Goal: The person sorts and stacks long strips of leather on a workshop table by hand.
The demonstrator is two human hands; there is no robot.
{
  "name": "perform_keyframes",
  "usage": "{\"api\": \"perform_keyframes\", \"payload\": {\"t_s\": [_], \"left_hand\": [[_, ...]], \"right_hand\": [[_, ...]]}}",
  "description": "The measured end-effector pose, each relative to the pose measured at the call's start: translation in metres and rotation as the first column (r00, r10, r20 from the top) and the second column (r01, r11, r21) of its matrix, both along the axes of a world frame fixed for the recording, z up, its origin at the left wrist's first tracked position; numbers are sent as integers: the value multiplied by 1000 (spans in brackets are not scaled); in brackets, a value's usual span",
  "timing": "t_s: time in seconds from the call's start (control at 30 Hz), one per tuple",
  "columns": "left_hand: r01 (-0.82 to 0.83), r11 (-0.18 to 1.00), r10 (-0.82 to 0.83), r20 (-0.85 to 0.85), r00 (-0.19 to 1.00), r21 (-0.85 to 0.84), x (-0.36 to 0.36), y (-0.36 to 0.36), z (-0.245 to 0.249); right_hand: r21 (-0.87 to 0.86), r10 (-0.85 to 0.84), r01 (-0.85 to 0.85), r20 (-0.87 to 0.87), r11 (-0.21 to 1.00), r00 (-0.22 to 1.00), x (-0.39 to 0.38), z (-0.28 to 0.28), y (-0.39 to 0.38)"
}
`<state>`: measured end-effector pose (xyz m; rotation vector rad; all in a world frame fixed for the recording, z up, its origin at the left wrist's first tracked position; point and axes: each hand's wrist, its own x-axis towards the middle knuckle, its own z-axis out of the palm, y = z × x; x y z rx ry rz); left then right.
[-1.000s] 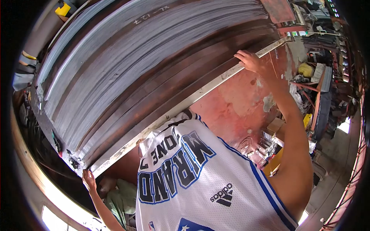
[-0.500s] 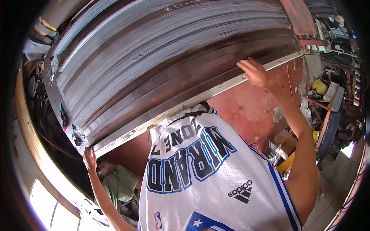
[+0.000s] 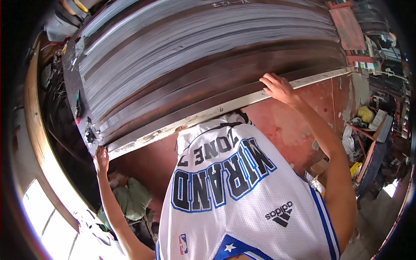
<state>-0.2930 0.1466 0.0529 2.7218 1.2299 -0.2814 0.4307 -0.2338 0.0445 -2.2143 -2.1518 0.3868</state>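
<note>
A large dark sheet [image 3: 208,56] with pale brushed streaks and chalk-like lettering covers the workbench in front of me. Along the near side of the bench runs a worn whitish edge [image 3: 208,113]. My left hand [image 3: 102,161] is at the near left corner, its fingers closed over the edge there. Farther right, my right hand [image 3: 279,89] is held at the front edge, fingers loosely bent and partly apart over the dark surface, with nothing in them. My white jersey [image 3: 242,203] is close against the middle of the bench.
A small tool with a red end [image 3: 78,110] lies on the left side of the bench. Below it are a curved wooden rim [image 3: 41,125] and a green cloth bundle [image 3: 132,199]. Cardboard boxes [image 3: 320,171] and a cluttered rack [image 3: 368,143] stand on the right.
My right hand has moved slightly left along the edge and lower over it, fingers more bent. My left hand stays at the corner. The view has shifted a little.
</note>
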Motion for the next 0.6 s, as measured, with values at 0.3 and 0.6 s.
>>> {"api": "perform_keyframes", "payload": {"t_s": [0.3, 0.6], "left_hand": [[67, 995, -63, -51, 997, 78, 7, 2, -5], [34, 998, -26, -132, 991, 60, 8, 7, -7]], "right_hand": [[75, 57, -52, -73, 996, 996, -55, 6, 36], [189, 164, -134, -153, 973, 974, -122, -23, 75]]}}
